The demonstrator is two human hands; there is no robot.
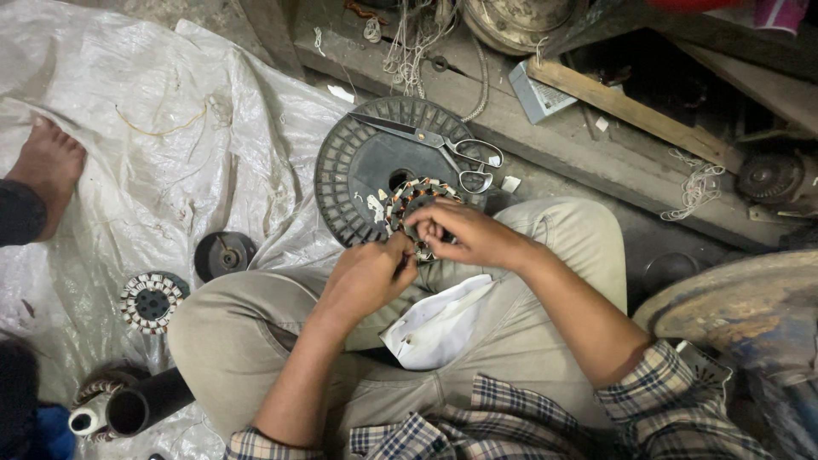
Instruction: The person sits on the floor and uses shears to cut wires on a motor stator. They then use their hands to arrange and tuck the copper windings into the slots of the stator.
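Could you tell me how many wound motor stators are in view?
2. One wound stator is held by the left hand and right hand over the black disc; another stator lies on the plastic sheet. Others may be hidden.

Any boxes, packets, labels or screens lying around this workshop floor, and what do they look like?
Small box: on the ledge at top, beside a wooden slat; grey-white, rectangular, with a pale label too blurred to make out.
White paper: on the person's lap, below both hands; crumpled, blank as far as it shows.
No screens or signs.
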